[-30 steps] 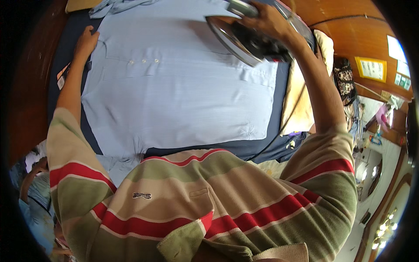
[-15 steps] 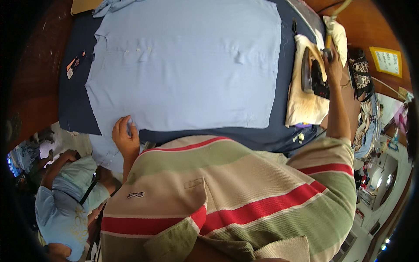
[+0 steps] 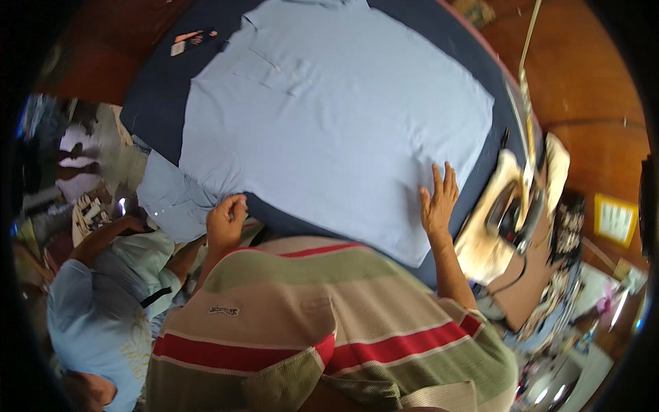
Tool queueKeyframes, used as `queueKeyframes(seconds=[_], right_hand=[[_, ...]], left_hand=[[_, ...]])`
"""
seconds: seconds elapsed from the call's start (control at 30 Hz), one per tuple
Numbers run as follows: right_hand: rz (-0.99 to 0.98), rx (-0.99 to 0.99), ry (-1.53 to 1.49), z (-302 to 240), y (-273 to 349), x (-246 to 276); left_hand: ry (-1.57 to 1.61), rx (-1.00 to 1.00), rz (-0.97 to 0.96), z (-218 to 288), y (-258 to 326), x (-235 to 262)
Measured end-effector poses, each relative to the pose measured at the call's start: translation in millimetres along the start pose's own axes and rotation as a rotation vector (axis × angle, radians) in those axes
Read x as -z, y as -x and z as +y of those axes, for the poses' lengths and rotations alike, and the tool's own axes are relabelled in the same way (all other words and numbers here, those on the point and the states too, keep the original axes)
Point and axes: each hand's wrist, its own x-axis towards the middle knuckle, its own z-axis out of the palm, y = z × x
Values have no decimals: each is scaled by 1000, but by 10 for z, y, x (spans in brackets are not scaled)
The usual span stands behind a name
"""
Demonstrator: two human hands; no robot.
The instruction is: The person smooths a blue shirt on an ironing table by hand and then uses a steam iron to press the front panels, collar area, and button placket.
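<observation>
Light-blue shirt (image 3: pixel 336 117) lies spread flat on a dark navy ironing pad (image 3: pixel 154 96), filling the upper centre of the frame. Left hand (image 3: pixel 225 223), fingers curled together, pinches the shirt's near hem at centre left, beside a hanging sleeve (image 3: pixel 171 199). Right hand (image 3: pixel 438 202) rests flat on the shirt's lower right corner, fingers spread apart, gripping nothing. Electric iron (image 3: pixel 511 216) stands on a cream cloth (image 3: pixel 480 250) at the right edge, well apart from both hands.
</observation>
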Motion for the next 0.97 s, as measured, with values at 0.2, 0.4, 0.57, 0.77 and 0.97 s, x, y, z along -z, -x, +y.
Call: queueKeyframes(seconds=[0.2,0.4,0.57,0.77,0.97], right_hand=[[124,298,-82,208,-2580,-489],[-215,57,284,-43,-3817,-978],[-434,274,89,414,-4244,-891],[-676,-139,-1539,-768,-4283,-240],[-576,224,-1852,-2681,-3798,1106]], left_hand=[[917,563,-468,197,-153,33],[894,696,-596,171,-374,-246],[965,477,-502,246,-384,-166],[1461,139,36,14,-370,478],[1551,-400,457,-174,-323,2004]])
